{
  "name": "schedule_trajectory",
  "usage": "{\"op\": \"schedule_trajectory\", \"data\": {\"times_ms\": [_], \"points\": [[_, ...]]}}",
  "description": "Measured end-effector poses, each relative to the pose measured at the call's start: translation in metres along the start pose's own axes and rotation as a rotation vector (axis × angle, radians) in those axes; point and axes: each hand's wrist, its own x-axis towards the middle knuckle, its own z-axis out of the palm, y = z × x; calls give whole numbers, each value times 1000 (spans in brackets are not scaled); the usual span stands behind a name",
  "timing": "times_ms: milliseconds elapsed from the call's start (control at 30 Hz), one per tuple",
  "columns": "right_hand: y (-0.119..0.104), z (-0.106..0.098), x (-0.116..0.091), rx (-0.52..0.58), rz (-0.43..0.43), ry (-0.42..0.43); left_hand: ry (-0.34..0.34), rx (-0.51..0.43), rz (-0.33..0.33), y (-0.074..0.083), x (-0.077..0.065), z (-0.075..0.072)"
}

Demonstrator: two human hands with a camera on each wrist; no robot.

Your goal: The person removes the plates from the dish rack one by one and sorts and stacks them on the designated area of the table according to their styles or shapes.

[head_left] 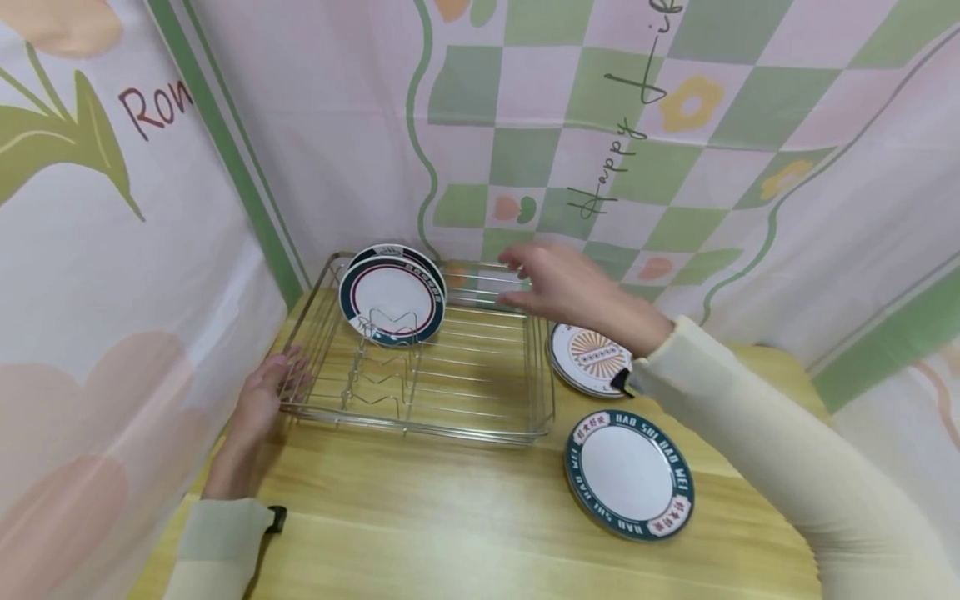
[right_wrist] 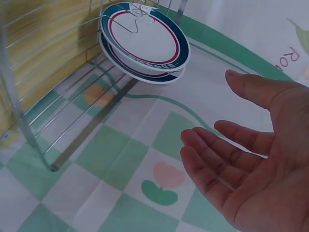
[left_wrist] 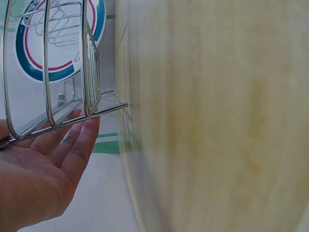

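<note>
A wire dish rack stands on the table, with two dark-rimmed plates upright at its back left. My left hand holds the rack's left side; in the left wrist view, the fingers lie along the wires and part of the thumb shows at the image's edge. Above the rack's back right corner, my right hand is raised with nothing in it. Its fingers are loosely bent and the thumb is spread, as the right wrist view shows, apart from the plates.
Right of the rack lies a plate with an orange sunburst, partly behind the right forearm. Nearer the front is a stack of green-rimmed plates. Patterned cloth hangs behind and to the left of the wooden table.
</note>
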Motion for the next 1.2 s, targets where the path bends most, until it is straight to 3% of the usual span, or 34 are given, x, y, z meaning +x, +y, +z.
{"op": "schedule_trajectory", "data": {"times_ms": [267, 567, 900, 1200], "points": [[-5, 17, 53, -1, -20, -43, 5, 6, -13, 1, 0, -1], [-13, 48, 99, 79, -52, -70, 1, 5, -9, -2, 3, -2], [-20, 74, 128, -41, -50, -57, 5, 11, -13, 1, 4, -2], [-24, 98, 140, -6, 3, -123, 14, 15, -17, 1, 3, -1]]}}
